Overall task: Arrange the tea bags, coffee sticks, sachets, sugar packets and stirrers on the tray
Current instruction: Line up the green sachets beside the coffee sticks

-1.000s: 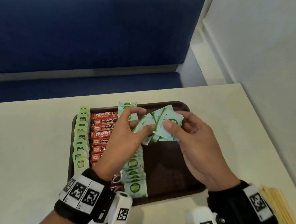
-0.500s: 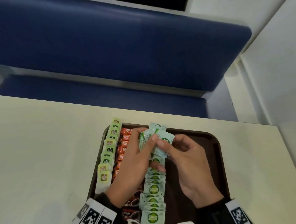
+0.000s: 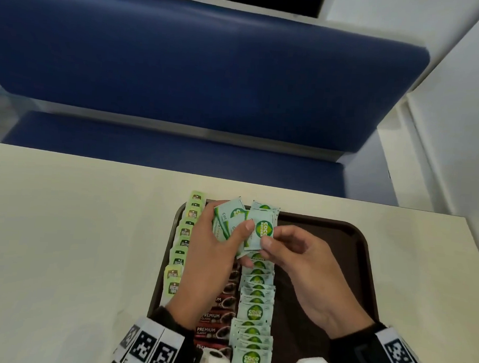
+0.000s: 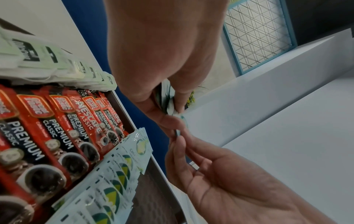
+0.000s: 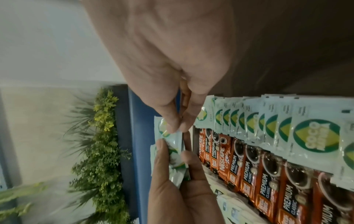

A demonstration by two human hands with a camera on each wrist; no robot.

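Observation:
A dark brown tray (image 3: pixel 362 243) lies on the cream table (image 3: pixel 63 241). On it run three rows: pale green tea bags (image 3: pixel 178 258) at the left, red coffee sticks (image 3: pixel 211 318) in the middle, and light green Coco sachets (image 3: pixel 255 312) to their right. Above the far end of the sachet row my left hand (image 3: pixel 215 252) grips a fanned bunch of Coco sachets (image 3: pixel 230 219). My right hand (image 3: pixel 292 256) pinches the front sachet (image 3: pixel 262 232) of that bunch between thumb and fingers. The wrist views show the same pinch (image 5: pixel 172 136) over the coffee sticks (image 4: pixel 67 121).
The tray's right half (image 3: pixel 319 274) is bare brown surface. A blue padded bench (image 3: pixel 183 67) runs behind the table's far edge. A white wall (image 3: pixel 462 137) stands at the right. Green plants (image 5: pixel 101 151) show in the right wrist view.
The head camera tilted up, so the tray sits lower in view. My hands stayed over the far end of the sachet row; the right thumb and fingers now pinch the front sachet.

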